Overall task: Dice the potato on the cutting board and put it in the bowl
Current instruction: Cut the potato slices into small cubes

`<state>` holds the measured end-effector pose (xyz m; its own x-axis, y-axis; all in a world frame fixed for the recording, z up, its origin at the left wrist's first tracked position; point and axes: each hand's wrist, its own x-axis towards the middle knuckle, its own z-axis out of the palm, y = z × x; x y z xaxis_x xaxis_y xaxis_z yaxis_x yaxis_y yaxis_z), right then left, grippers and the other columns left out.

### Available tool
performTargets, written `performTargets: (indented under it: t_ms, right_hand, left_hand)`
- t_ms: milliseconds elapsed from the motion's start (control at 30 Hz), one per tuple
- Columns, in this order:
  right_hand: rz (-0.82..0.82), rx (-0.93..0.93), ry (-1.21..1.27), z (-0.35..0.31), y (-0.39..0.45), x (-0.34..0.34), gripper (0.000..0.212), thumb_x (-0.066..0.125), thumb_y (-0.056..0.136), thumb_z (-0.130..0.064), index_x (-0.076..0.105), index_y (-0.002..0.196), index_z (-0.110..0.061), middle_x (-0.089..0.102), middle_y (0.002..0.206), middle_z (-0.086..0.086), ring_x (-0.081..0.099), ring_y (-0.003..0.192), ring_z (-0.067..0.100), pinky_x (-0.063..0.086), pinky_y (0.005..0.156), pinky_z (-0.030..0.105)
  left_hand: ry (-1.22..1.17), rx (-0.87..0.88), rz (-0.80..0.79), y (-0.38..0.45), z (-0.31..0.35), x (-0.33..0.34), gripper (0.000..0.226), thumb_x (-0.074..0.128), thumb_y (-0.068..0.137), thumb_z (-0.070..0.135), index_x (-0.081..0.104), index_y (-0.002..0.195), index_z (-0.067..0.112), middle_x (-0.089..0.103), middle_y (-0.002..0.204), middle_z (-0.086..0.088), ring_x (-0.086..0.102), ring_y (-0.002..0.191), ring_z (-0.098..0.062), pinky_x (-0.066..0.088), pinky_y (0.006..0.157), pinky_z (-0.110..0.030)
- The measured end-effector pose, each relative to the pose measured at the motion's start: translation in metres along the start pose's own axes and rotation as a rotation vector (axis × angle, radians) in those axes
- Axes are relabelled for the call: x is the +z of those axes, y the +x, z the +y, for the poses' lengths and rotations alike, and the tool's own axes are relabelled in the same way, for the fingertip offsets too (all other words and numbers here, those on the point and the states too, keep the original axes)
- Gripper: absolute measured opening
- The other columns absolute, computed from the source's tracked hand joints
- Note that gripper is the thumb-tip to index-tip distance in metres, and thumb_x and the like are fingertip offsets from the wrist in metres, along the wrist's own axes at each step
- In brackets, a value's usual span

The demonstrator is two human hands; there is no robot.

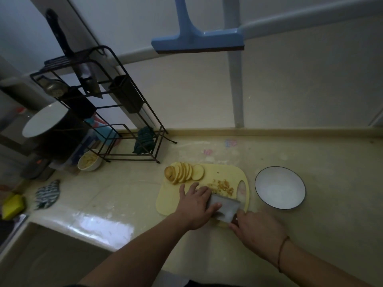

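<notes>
1. Potato slices [184, 172] lie fanned in an overlapping row at the far left corner of the yellow cutting board [165, 204]; a small heap of cut pieces [222, 186] sits nearer the board's right end, beside its handle hole.
2. The left hand [195, 206] lies flat, fingers spread and fairly straight, pressing down on the board just left of the cleaver [224, 210]; what is under the palm cannot be seen.
3. The right hand [259, 230] has its fingers curled round the cleaver's dark handle at the board's near edge, the wide blade lying between the two hands.
4. The white bowl [279, 188] stands on the counter just right of the board and looks empty, so dicing seems only partly done.
5. Raw potato is probably firm but wet and starchy, so slices may slide or stick to the blade; stacking a few and pinning them from above with tucked fingertips should steady them.
6. The small pieces are light and loose; scooping them on the flat blade would likely carry them best.
</notes>
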<state>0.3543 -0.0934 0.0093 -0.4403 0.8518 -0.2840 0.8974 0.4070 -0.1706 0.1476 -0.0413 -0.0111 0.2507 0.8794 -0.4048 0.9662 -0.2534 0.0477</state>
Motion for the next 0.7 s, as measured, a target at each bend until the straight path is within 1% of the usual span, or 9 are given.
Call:
performTargets:
  t_ms: [100, 233, 300, 367, 433, 500, 567, 633, 700]
  right_hand:
    - [0.013, 0.002, -0.025, -0.003, -0.001, -0.005, 0.049, 0.022, 0.102, -0.051, 0.049, 0.123, -0.016, 0.062, 0.119, 0.008, 0.062, 0.103, 0.024, 0.032, 0.069, 0.031]
    - [0.040, 0.049, 0.087, -0.002, 0.000, -0.001, 0.048, 0.025, 0.100, -0.055, 0.053, 0.115, -0.019, 0.066, 0.112, 0.006, 0.063, 0.100, 0.025, 0.033, 0.070, 0.032]
    - [0.049, 0.094, 0.287, 0.000, 0.000, 0.004, 0.046, 0.025, 0.097, -0.060, 0.055, 0.095, -0.024, 0.066, 0.092, 0.000, 0.065, 0.089, 0.022, 0.039, 0.067, 0.032]
    - [-0.001, 0.158, 0.588, 0.000, -0.001, 0.008, 0.051, 0.025, 0.092, -0.064, 0.047, 0.071, -0.023, 0.054, 0.066, -0.004, 0.060, 0.067, 0.017, 0.037, 0.056, 0.027]
    - [-0.136, 0.288, 1.033, -0.001, -0.003, 0.007, 0.054, 0.030, 0.092, -0.064, 0.042, 0.068, -0.017, 0.044, 0.056, -0.004, 0.041, 0.044, 0.014, 0.029, 0.042, 0.023]
    - [-0.338, 0.375, 1.368, 0.000, -0.006, 0.007, 0.048, 0.035, 0.095, -0.059, 0.042, 0.075, -0.016, 0.036, 0.053, -0.002, 0.028, 0.039, 0.013, 0.021, 0.040, 0.021]
    - [-0.442, 0.354, 1.433, 0.002, -0.008, 0.010, 0.047, 0.034, 0.096, -0.059, 0.043, 0.078, -0.017, 0.032, 0.054, -0.001, 0.025, 0.040, 0.012, 0.018, 0.042, 0.021]
    - [-0.463, 0.352, 1.432, 0.005, -0.007, 0.013, 0.047, 0.034, 0.096, -0.059, 0.043, 0.078, -0.016, 0.031, 0.054, -0.001, 0.024, 0.040, 0.012, 0.018, 0.042, 0.020]
    - [-0.461, 0.369, 1.439, 0.009, -0.006, 0.013, 0.047, 0.035, 0.096, -0.059, 0.043, 0.077, -0.016, 0.030, 0.053, 0.000, 0.022, 0.040, 0.013, 0.017, 0.041, 0.020]
  left_hand:
    - [0.004, 0.009, 0.088, -0.001, 0.000, -0.002, 0.095, -0.002, 0.080, 0.077, 0.037, 0.150, 0.026, 0.032, 0.158, 0.007, 0.012, 0.150, -0.022, -0.004, 0.117, -0.055]
    - [-0.094, -0.029, 0.270, -0.009, -0.011, -0.009, 0.088, 0.003, 0.084, 0.072, 0.045, 0.147, 0.027, 0.038, 0.156, 0.008, 0.018, 0.148, -0.019, 0.001, 0.120, -0.044]
    - [-0.230, -0.069, 0.432, -0.013, -0.026, -0.005, 0.076, 0.015, 0.091, 0.069, 0.050, 0.144, 0.027, 0.042, 0.154, 0.005, 0.024, 0.146, -0.022, 0.009, 0.120, -0.044]
    - [-0.360, -0.110, 0.660, -0.017, -0.042, 0.001, 0.065, 0.027, 0.099, 0.063, 0.057, 0.139, 0.022, 0.049, 0.149, -0.001, 0.035, 0.140, -0.027, 0.023, 0.117, -0.046]
    - [-0.484, -0.176, 0.813, -0.021, -0.053, 0.007, 0.059, 0.033, 0.101, 0.054, 0.058, 0.136, 0.015, 0.051, 0.146, -0.006, 0.040, 0.136, -0.024, 0.030, 0.114, -0.043]
    - [-0.599, -0.256, 0.794, -0.029, -0.054, 0.010, 0.061, 0.034, 0.098, 0.054, 0.058, 0.136, 0.011, 0.051, 0.145, -0.008, 0.038, 0.133, -0.017, 0.031, 0.113, -0.038]
    - [-0.635, -0.290, 0.681, -0.033, -0.052, 0.019, 0.067, 0.033, 0.094, 0.058, 0.060, 0.134, 0.011, 0.052, 0.143, -0.009, 0.037, 0.131, -0.014, 0.030, 0.112, -0.034]
    - [-0.581, -0.266, 0.539, -0.035, -0.050, 0.031, 0.071, 0.035, 0.091, 0.062, 0.062, 0.132, 0.011, 0.055, 0.141, -0.009, 0.043, 0.133, -0.021, 0.031, 0.112, -0.033]
    - [-0.500, -0.224, 0.418, -0.035, -0.045, 0.042, 0.069, 0.038, 0.091, 0.061, 0.064, 0.131, 0.011, 0.056, 0.141, -0.009, 0.047, 0.132, -0.029, 0.034, 0.113, -0.038]
